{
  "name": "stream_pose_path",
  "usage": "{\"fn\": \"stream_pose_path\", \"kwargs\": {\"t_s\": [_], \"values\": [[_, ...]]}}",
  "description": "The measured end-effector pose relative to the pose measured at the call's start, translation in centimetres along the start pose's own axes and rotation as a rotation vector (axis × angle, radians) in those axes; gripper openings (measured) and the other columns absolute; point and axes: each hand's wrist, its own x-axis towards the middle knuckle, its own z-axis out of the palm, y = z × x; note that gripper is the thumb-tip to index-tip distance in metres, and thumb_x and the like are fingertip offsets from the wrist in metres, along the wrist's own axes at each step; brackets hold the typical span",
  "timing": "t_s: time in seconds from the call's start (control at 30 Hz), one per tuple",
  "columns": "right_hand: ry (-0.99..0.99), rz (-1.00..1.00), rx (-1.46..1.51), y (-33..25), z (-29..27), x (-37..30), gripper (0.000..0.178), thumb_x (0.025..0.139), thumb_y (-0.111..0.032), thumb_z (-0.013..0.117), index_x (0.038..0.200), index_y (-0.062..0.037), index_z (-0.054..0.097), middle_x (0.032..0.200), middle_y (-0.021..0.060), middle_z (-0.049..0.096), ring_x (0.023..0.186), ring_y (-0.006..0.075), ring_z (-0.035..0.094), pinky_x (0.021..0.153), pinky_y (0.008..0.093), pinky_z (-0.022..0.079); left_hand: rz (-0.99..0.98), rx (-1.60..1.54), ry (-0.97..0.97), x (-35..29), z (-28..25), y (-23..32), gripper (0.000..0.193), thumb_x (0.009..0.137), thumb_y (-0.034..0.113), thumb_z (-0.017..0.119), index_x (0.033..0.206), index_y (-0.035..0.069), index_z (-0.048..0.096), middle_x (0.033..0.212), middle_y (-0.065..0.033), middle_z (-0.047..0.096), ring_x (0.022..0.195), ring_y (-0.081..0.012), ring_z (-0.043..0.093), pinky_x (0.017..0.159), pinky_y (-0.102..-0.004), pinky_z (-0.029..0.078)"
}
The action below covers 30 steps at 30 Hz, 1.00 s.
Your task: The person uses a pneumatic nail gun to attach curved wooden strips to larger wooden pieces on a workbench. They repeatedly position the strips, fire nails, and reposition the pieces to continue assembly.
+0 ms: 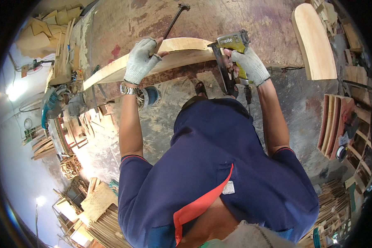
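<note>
The grip of the nail gun [232,40] is covered by the right hand [250,64]. Whether the left hand [141,60] touches the curved board [187,44] cannot be told — nor where the handle of the hammer [177,17] ends, just beside that hand. Beyond both hands, the upper edge cuts off the surface [252,14].

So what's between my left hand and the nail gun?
In the head view, a stretch of the curved wooden piece lies between your left hand and the nail gun.

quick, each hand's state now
Left gloved hand: part-curled by curved pale wooden board, grip unclear.
Right gloved hand: closed on yellow-green and black nail gun.
</note>
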Motion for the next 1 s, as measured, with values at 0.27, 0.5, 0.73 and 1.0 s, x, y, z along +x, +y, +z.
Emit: {"fn": "stream_pose_path", "kwargs": {"t_s": [0.27, 0.5, 0.73, 1.0], "values": [[-0.022, -0.027, 0.071, -3.0, 1.1, -2.0, 0.033, 0.099, -0.021, 0.073, 0.126, -0.0020, 0.068, 0.089, 0.0080, 0.077, 0.052, 0.0078, 0.053, 0.047, 0.0255, 0.045, 0.112, -0.052, 0.041, 0.0, 0.8, -1.4, 0.049, 0.081, 0.019, 0.078, 0.126, 0.003, 0.069, 0.092, -0.0154, 0.060, 0.090, -0.0364, 0.062, 0.081, -0.0441, 0.052], [-0.025, -0.031, 0.010, -3.5, 2.7, -1.8, 0.030, 0.099, -0.017, 0.071, 0.124, -0.0009, 0.069, 0.090, 0.0104, 0.077, 0.052, 0.0079, 0.053, 0.047, 0.0251, 0.045, 0.183, -0.112, 0.093, 0.1, 1.3, -1.8, 0.054, 0.082, 0.029, 0.076, 0.127, 0.000, 0.067, 0.094, -0.0169, 0.062, 0.094, -0.0368, 0.064, 0.085, -0.0443, 0.052], [-0.021, -0.058, 0.014, -4.2, 3.2, -2.0, 0.027, 0.098, -0.011, 0.063, 0.121, 0.0025, 0.069, 0.090, 0.0107, 0.076, 0.052, 0.0072, 0.055, 0.048, 0.0250, 0.047, 0.113, -0.129, 0.063, -0.1, 1.6, -1.8, 0.047, 0.083, 0.026, 0.076, 0.122, 0.000, 0.068, 0.107, -0.0157, 0.068, 0.100, -0.0364, 0.064, 0.087, -0.0457, 0.051], [-0.050, -0.106, -0.040, -5.7, 4.3, -2.2, 0.029, 0.095, -0.008, 0.061, 0.119, 0.0051, 0.070, 0.090, 0.0110, 0.076, 0.053, 0.0073, 0.057, 0.048, 0.0234, 0.048, 0.098, -0.161, 0.055, -0.3, 1.6, -2.0, 0.042, 0.083, 0.024, 0.074, 0.119, 0.002, 0.068, 0.108, -0.0153, 0.068, 0.105, -0.0361, 0.064, 0.092, -0.0463, 0.050]]}}
